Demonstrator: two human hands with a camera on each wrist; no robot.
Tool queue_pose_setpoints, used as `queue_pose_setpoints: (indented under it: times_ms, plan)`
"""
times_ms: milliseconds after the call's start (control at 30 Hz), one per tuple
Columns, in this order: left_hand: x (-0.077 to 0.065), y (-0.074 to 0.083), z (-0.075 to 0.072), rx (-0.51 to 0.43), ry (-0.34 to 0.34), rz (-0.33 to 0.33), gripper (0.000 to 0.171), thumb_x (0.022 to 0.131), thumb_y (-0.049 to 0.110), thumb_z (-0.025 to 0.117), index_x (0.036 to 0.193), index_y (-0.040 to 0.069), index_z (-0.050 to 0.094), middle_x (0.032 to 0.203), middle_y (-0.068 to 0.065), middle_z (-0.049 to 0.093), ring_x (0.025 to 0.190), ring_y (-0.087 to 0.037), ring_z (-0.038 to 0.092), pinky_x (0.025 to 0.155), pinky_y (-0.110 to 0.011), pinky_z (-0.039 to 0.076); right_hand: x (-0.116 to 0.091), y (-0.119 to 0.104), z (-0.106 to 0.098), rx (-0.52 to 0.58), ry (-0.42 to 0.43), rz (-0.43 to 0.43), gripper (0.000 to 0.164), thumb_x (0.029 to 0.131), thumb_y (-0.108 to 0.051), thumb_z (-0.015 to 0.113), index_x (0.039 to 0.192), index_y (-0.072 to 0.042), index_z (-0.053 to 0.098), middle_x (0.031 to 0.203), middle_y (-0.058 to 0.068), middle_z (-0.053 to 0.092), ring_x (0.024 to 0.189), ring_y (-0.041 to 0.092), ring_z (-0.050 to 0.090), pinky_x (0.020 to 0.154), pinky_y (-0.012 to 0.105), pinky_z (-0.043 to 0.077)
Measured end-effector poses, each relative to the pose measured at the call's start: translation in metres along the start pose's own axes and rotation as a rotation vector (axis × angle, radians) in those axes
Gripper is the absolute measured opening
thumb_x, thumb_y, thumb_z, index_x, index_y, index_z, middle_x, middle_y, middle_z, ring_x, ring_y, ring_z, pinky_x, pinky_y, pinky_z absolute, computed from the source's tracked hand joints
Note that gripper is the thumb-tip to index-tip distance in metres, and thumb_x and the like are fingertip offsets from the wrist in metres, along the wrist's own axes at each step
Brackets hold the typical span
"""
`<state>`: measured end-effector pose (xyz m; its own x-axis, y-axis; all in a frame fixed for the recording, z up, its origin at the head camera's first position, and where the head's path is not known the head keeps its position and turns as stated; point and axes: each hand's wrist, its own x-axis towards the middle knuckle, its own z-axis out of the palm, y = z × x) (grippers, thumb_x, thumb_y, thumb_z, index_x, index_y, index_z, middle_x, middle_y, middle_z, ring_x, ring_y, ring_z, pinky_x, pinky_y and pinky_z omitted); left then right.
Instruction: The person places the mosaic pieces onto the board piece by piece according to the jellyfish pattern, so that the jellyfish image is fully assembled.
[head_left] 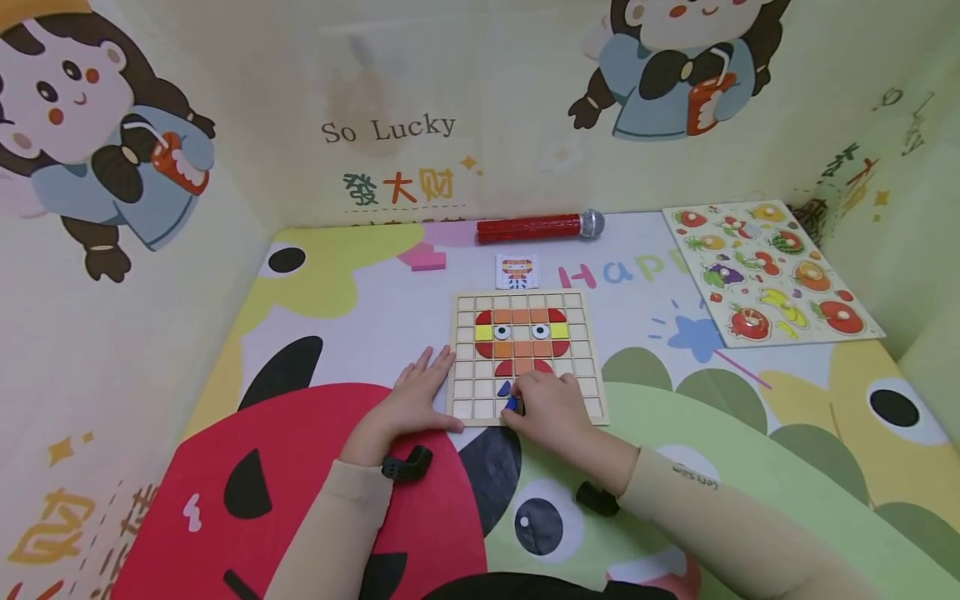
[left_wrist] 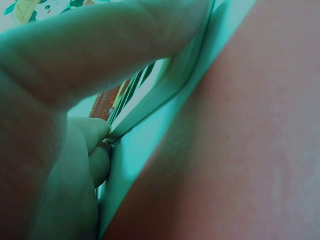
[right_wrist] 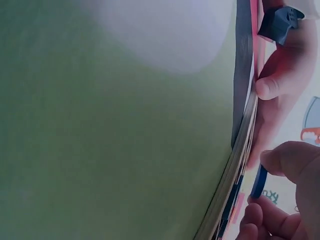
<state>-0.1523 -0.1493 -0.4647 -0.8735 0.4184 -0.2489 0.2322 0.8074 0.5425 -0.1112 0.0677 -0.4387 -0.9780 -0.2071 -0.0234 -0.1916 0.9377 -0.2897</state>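
Observation:
A square wooden grid board (head_left: 453, 333) lies on the table, with a face pattern of red, orange, yellow and eye tiles in its upper cells. My left hand (head_left: 412, 398) rests at the board's lower left side, fingers spread along the edge and thumb by the near corner. Over the lower middle cells, my right hand (head_left: 553, 410) pinches a small blue tile (right_wrist: 259, 181) between thumb and index finger. Another blue tile (head_left: 504, 388) lies in a cell just beyond it. Part of the lower red row is hidden behind the right hand.
A small picture card (head_left: 517, 272) lies beyond the board, showing a similar face with blue strokes below. Behind it is a red microphone (head_left: 536, 228), with a pink block (head_left: 428, 261) to the left. A fruit puzzle board (head_left: 716, 304) lies at the back right.

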Motion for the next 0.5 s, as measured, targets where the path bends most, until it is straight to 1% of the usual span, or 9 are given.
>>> queue_pose_setpoints:
  times_ms: [200, 333, 500]
  plan:
    - [0.0017, 0.0005, 0.0026, -0.012, -0.011, -0.006, 0.112, 0.059, 0.041, 0.081, 0.147, 0.024, 0.013, 0.154, 0.003, 0.012, 0.141, -0.022, -0.002, 0.112, -0.052, 0.007, -0.0006, 0.0012, 0.0026, -0.011, -0.025, -0.001, 0.026, 0.072, -0.042, 0.069, 0.079, -0.019, 0.062, 0.067, -0.008, 0.051, 0.068, 0.011, 0.048, 0.067, 0.035, 0.032]
    - [0.0017, 0.0005, 0.0027, -0.007, -0.019, -0.014, 0.112, 0.059, 0.042, 0.080, 0.147, 0.024, 0.013, 0.154, 0.004, 0.011, 0.141, -0.022, -0.002, 0.112, -0.051, 0.007, 0.0008, 0.0021, 0.0050, -0.023, -0.036, -0.016, 0.028, 0.072, -0.043, 0.070, 0.081, -0.018, 0.062, 0.073, -0.007, 0.056, 0.073, 0.012, 0.051, 0.068, 0.035, 0.033]
    - [0.0014, 0.0011, -0.0003, -0.015, 0.000, -0.004, 0.112, 0.058, 0.040, 0.081, 0.147, 0.023, 0.014, 0.153, 0.003, 0.013, 0.141, -0.022, -0.001, 0.112, -0.051, 0.008, 0.0030, 0.0018, 0.0049, -0.026, -0.034, -0.035, 0.028, 0.072, -0.043, 0.071, 0.083, -0.019, 0.063, 0.083, -0.006, 0.062, 0.078, 0.013, 0.054, 0.070, 0.035, 0.033]
